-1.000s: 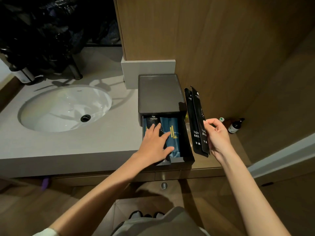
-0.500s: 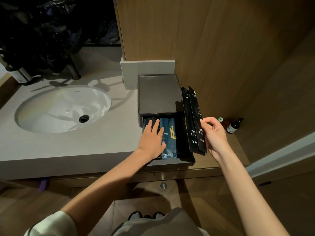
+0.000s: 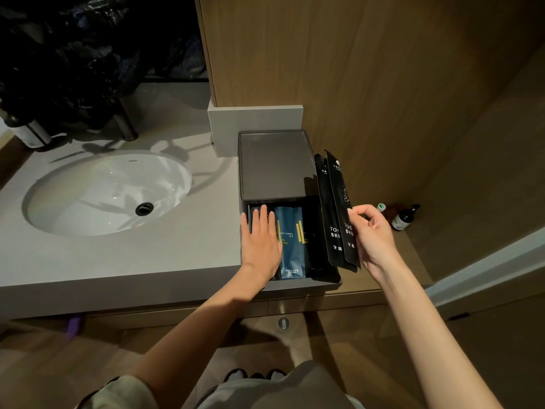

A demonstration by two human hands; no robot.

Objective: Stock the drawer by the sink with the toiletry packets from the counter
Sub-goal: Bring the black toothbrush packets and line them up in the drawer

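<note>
A dark grey drawer box [image 3: 272, 163] stands on the counter right of the sink, with its drawer [image 3: 324, 280] pulled out toward me. Inside lie blue dental kit packets [image 3: 290, 246] and dark packets beside them. My left hand [image 3: 259, 240] rests flat, fingers together, on the packets at the drawer's left side. My right hand [image 3: 373, 236] pinches two long black toothbrush packets [image 3: 339, 211], held upright over the drawer's right edge.
The white sink [image 3: 109, 191] lies to the left in the grey counter [image 3: 177, 249]. A small dark bottle [image 3: 405, 217] and a white-capped item [image 3: 381, 207] stand at the right by the wooden wall. A faucet base [image 3: 126, 128] rises behind the sink.
My left hand slid to the drawer's left side, uncovering the blue packets. My right hand brought the two black packets a little left, closer over the drawer's right edge.
</note>
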